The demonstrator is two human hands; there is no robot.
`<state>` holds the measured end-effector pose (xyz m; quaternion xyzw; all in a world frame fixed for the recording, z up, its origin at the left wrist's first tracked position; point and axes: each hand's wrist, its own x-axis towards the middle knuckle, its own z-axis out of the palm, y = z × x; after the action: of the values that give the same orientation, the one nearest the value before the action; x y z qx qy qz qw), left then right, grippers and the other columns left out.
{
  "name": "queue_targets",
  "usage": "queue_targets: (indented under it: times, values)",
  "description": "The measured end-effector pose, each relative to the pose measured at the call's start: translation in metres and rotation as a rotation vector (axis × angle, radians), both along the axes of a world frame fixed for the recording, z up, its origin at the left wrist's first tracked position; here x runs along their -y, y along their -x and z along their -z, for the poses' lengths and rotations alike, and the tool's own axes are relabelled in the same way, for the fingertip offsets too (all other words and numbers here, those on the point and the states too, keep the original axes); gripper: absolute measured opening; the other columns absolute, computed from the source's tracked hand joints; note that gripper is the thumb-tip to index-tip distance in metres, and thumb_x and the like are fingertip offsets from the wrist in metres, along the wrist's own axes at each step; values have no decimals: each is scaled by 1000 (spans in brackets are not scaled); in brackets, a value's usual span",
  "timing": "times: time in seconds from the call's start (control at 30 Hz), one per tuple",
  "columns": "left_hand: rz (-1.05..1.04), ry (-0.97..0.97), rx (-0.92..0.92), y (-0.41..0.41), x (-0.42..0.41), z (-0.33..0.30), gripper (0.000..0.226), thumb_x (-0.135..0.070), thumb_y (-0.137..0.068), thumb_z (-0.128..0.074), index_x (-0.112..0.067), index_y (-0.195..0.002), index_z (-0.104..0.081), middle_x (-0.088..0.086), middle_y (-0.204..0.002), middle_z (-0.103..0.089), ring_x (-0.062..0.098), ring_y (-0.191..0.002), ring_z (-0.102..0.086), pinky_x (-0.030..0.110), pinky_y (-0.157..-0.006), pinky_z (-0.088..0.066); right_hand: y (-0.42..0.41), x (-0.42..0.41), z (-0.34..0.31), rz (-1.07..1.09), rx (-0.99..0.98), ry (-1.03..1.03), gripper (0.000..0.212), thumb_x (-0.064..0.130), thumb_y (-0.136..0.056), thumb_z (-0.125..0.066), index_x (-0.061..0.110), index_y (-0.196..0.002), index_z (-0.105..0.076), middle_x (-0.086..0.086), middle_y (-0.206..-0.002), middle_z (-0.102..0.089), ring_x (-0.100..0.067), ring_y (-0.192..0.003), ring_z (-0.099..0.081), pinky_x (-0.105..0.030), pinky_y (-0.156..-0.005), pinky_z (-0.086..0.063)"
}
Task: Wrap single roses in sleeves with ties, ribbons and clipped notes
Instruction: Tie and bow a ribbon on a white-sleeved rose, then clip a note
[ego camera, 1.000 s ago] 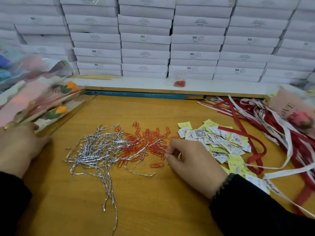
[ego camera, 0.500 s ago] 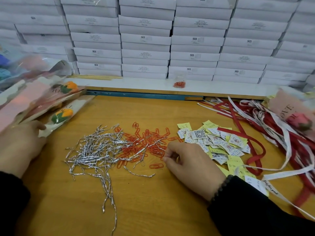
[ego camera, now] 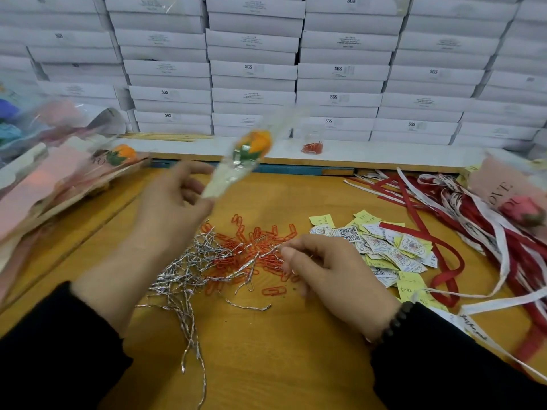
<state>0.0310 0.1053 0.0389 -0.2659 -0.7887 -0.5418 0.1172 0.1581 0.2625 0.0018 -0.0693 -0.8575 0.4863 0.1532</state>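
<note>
Left hand [ego camera: 174,208] is up above the tabletop [ego camera: 296,350], its fingers pinching the narrow end of a sleeved orange rose [ego camera: 251,146], bloom tilted toward the far edge. Right hand [ego camera: 328,270] sits mid-tabletop, fingertips pinched into the orange paper clips [ego camera: 251,247] beside the silver twist ties [ego camera: 183,273]; what they hold I cannot tell.

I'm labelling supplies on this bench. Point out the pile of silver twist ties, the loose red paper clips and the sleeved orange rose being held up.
silver twist ties [ego camera: 183,270]: head view, middle of the tangled pile.
red paper clips [ego camera: 254,247]: head view, centre of the heap.
sleeved orange rose [ego camera: 257,145]: head view, on the orange bloom inside the clear sleeve.
</note>
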Motion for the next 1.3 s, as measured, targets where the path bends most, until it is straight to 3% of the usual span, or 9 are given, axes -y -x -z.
queue_targets:
  times: [0.13,0.3,0.43,0.53,0.63,0.77,0.9,1.13,1.3]
  values:
    - [212,86,22,-41,-26,10,42,1,-82,-61,-38,-98,-57,-5,-76,-48,-3,-52,-44,9,-48,-37,1,6,-5,-16,0,376,14,30,-91,-52,23,-95,-64,4,-86,-69,-6,-49,-57,-17,-47,-43]
    - [299,149,35,-64,-44,28,45,2,-81,-62,-37,-104,-56,-5,-84,-47,6,-72,-45,16,-64,-41,1,5,-1,101,13,687,24,24,-92,-53,11,-73,-57,2,-56,-62,-10,-47,-55,-19,-44,-42]
    - [336,123,126,-66,-44,25,41,-8,-79,-68,-37,-105,-54,1,-93,-52,8,-81,-49,14,-66,-43,4,-2,1,174,-28,780,23,15,-96,-48,10,-74,-53,-1,-51,-62,-12,-46,-57,-20,-42,-43]
    - [372,70,279,-64,-38,16,27,-20,-81,-68,-24,-106,-59,4,-92,-57,1,-71,-55,13,-57,-47,6,-15,-2,202,-57,812,18,11,-97,-43,9,-83,-53,0,-52,-62,-10,-42,-55,-19,-40,-42]
    - [454,108,526,-57,-29,10,32,-41,-73,-64,-16,-93,-69,2,-76,-66,2,-54,-60,13,-48,-46,5,-30,-3,220,-55,803,16,9,-97,-41,6,-86,-53,-3,-55,-60,-10,-38,-50,-20,-40,-41]
    - [549,179,693,-52,-28,23,40,-56,-61,-66,-17,-72,-72,6,-71,-64,19,-65,-54,26,-61,-41,8,-36,0,220,3,749,14,10,-98,-41,4,-89,-51,-14,-71,-56,-10,-37,-46,-22,-42,-38]
    - [623,63,807,-52,-32,32,55,-49,-62,-72,-3,-92,-70,4,-73,-62,16,-65,-53,25,-62,-42,7,-40,-2,212,-8,723,19,11,-99,-40,6,-85,-51,-15,-73,-54,-8,-36,-44,-20,-39,-36]
    - [635,-80,868,-62,-36,33,30,-20,-55,-76,-8,-82,-72,11,-76,-64,17,-61,-57,29,-65,-45,5,-32,-6,117,-20,745,19,15,-98,-43,4,-89,-55,-12,-67,-54,-9,-38,-44,-19,-39,-37]
    - [464,-172,790,-65,-39,29,25,-19,-59,-71,-10,-80,-62,5,-63,-62,15,-48,-53,22,-50,-41,-1,-24,-6,-2,106,574,19,29,-84,-62,10,-86,-63,4,-62,-63,-7,-47,-52,-17,-44,-42]
